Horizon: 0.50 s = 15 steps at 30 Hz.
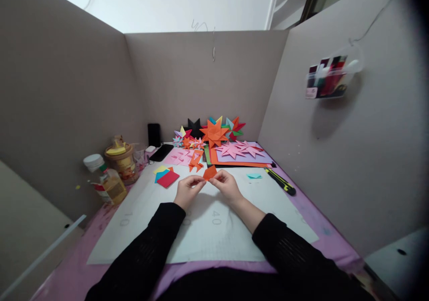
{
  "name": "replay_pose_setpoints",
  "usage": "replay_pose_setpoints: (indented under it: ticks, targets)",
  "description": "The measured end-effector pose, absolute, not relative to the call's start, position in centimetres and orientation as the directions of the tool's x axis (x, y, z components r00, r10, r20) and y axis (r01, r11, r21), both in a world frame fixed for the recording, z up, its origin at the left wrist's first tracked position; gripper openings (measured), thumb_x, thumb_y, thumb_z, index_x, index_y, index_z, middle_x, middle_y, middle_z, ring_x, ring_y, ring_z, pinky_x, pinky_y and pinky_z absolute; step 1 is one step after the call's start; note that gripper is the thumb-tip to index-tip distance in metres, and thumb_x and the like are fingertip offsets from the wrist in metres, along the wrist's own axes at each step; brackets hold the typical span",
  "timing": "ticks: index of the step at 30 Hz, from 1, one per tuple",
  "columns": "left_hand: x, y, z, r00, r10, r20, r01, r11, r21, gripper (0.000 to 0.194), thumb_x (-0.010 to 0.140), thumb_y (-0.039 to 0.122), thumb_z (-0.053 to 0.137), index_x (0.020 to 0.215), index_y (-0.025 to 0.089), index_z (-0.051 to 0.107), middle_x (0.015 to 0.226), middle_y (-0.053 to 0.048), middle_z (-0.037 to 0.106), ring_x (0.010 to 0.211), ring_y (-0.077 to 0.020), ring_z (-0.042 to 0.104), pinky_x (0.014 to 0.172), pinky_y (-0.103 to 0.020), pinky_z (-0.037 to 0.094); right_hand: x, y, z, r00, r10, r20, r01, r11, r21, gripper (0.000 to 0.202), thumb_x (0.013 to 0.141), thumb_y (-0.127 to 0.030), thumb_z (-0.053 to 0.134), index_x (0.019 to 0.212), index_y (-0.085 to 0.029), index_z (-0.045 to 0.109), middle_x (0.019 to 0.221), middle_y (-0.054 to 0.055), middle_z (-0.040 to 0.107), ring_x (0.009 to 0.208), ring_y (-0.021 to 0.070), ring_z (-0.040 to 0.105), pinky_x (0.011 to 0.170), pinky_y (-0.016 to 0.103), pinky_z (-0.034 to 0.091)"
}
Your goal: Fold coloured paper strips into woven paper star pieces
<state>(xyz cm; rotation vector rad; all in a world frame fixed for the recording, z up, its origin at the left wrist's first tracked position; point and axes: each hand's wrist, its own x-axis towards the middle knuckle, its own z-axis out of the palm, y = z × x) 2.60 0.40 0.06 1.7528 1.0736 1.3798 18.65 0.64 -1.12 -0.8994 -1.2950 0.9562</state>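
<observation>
Between my fingertips, above the white sheet [147, 238], is a small orange piece of origami paper [210, 172] with folded edges. My left hand [188, 191] pinches its lower left side, and my right hand [228, 185] pinches the lower right. Left of my hands lie a red paper square [168, 180], a blue one [161, 175] and a yellow one [159, 169], overlapping. A small folded light-blue paper [254, 175] rests to the right. Beyond my hands are folded orange pieces [196, 160] and pink pieces [179, 156].
Folded paper stars, one large and orange [214, 133], stand along the back wall; pink stars [231, 149] lie on coloured sheets. At right is a yellow-black utility knife [281, 182]. A bottle [112, 184], a tub [122, 160] and a dark phone [162, 152] are at left. Grey panels enclose the table.
</observation>
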Motion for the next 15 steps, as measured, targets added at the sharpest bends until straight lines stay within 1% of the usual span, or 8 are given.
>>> replay_pose_setpoints:
  ticks: [2,5,10,15]
  targets:
    - [2.64,0.40,0.04,0.115,0.892,0.437,0.193,-0.451,0.871,0.021,0.067,0.035,0.066,0.077,0.017,0.067,0.081,-0.006,0.067,0.076,-0.0182,0.061,0.071,-0.029,0.050,18.63,0.58,-1.10,0.020,0.933,0.360,-0.057,0.360,-0.931,0.027,0.063,-0.039,0.069,0.064,-0.019,0.051,0.058,-0.003,0.052,0.054,0.0113,0.047,0.053,0.024,0.039]
    - [2.56,0.47,-0.01,0.110,0.885,0.453,0.200,-0.466,0.862,0.020,0.067,0.035,0.066,0.074,0.017,0.067,0.079,-0.006,0.067,0.075,-0.0181,0.061,0.069,-0.028,0.049,18.61,0.54,-1.15,-0.020,0.927,0.375,-0.049,0.373,-0.926,0.025,0.064,-0.038,0.069,0.067,-0.019,0.053,0.062,-0.002,0.054,0.057,0.0120,0.050,0.055,0.024,0.042]
    - [2.34,0.45,0.18,0.124,0.868,0.481,0.225,-0.497,0.838,0.017,0.070,0.034,0.064,0.073,0.018,0.065,0.078,-0.005,0.066,0.074,-0.0172,0.060,0.067,-0.027,0.048,18.62,0.58,-1.35,-0.057,0.916,0.398,-0.026,0.397,-0.918,0.022,0.064,-0.033,0.069,0.080,-0.020,0.063,0.081,0.003,0.063,0.073,0.0167,0.058,0.068,0.028,0.046]
    - [2.32,0.38,0.31,0.136,0.860,0.493,0.228,-0.511,0.829,0.016,0.072,0.033,0.062,0.073,0.017,0.064,0.078,-0.005,0.065,0.074,-0.0168,0.060,0.066,-0.027,0.047,18.72,0.55,-1.39,-0.077,0.900,0.429,0.018,0.432,-0.902,0.019,0.067,-0.032,0.067,0.082,-0.019,0.067,0.084,0.006,0.066,0.079,0.0191,0.060,0.074,0.032,0.047]
